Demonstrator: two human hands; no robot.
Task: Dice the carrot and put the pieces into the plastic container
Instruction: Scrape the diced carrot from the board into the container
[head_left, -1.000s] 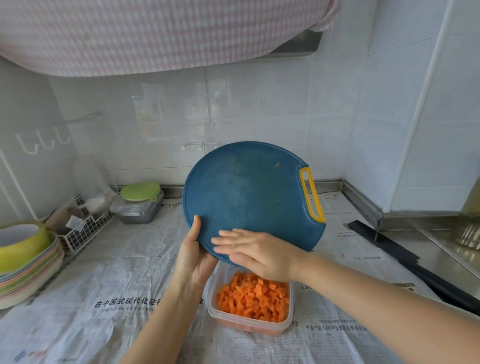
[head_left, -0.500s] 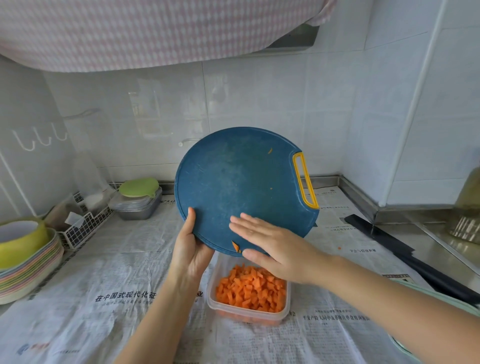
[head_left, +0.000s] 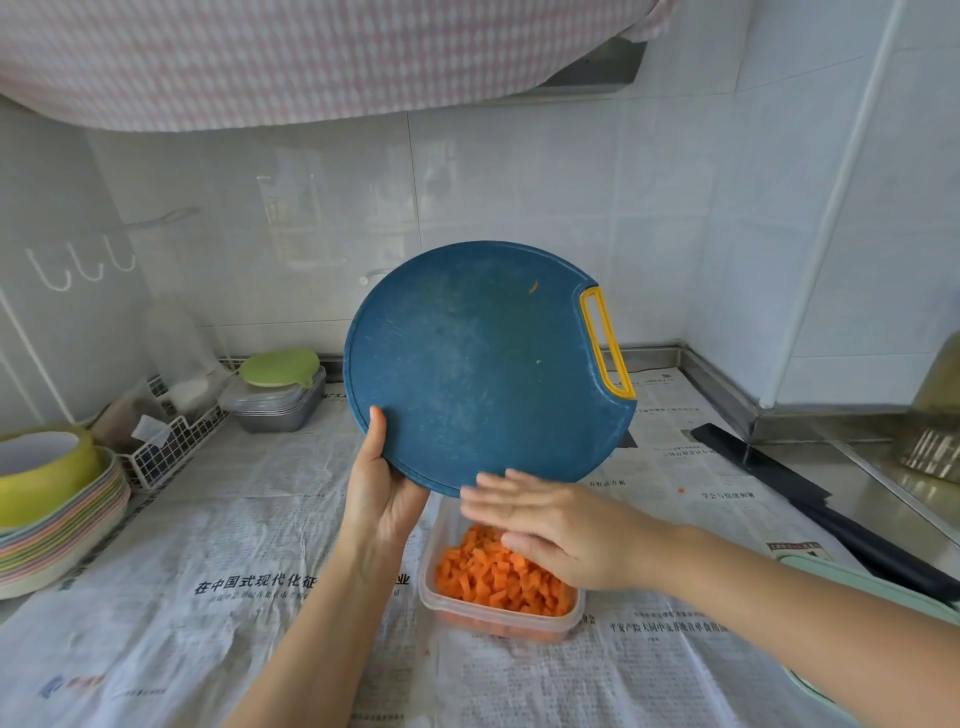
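**Newspaper-lined worktop, board tipped over the tub**

Newspaper covers the worktop (head_left: 260, 519) in a white-tiled corner. The plastic container (head_left: 498, 621) sits near the middle, close to you. It is clear with rounded corners and is heaped with diced carrot pieces (head_left: 493, 577). Your right hand hides its far end, so you cannot tell its long axis.

At 9 o'clock from it, at the worktop's edge, is a stack of pastel plates (head_left: 57, 535) with a yellow-green bowl (head_left: 41, 467) on top. At 10 o'clock a white wire basket (head_left: 171, 447) holds small items too blurred to name. Just beside the basket, grey trays (head_left: 275, 410) are stacked under a green lid (head_left: 280, 366).

You hold the round blue cutting board (head_left: 483, 364) at 12 o'clock above the container. It is tipped nearly upright, with its face toward you and its lower edge over the tub's far end. Its yellow handle (head_left: 608, 343) is at the board's 3 o'clock, and the handle's long axis runs roughly from 12 to 6, leaning slightly. A carrot fleck (head_left: 533, 286) clings to the board near 1 o'clock.

Your left hand (head_left: 384, 499) grips the rim at the board's 7 o'clock, thumb on the face and fingers hidden behind. Your right hand (head_left: 561, 530) is flat at the board's 6 o'clock, over the carrot. Its fingers are straight, close together and motion-blurred.

A dark strip (head_left: 810, 499) lies at 3 o'clock.
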